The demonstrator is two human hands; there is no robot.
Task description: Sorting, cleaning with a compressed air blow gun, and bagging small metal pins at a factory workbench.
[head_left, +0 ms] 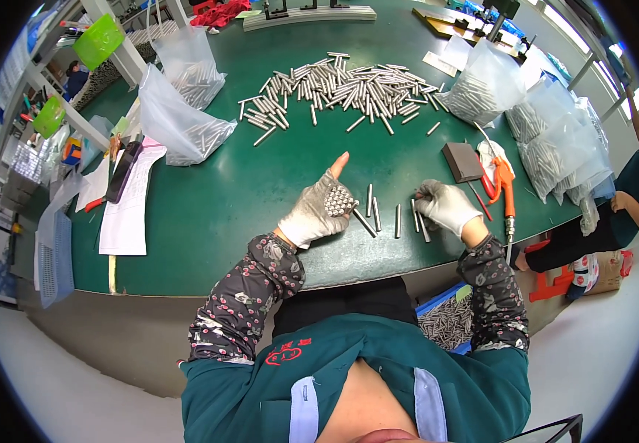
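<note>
My left hand [318,210], in a grey work glove with the fingertip bare, grips a bundle of short metal rods [339,200], their round ends facing out. The right hand [445,206], gloved too, rests on the green table [223,192] with its fingers closed around one or two rods; a rod [424,227] sticks out below it. Between the hands lie several loose rods [375,213] side by side. A big heap of the same metal rods [342,87] is spread further back on the table.
Clear plastic bags of rods stand at the left [179,118] and right [555,140]. An orange air blow gun [505,184], a dark block [461,162] and papers [128,207] lie on the table. A blue bin of rods [448,321] sits under the edge. Another person [615,214] sits at right.
</note>
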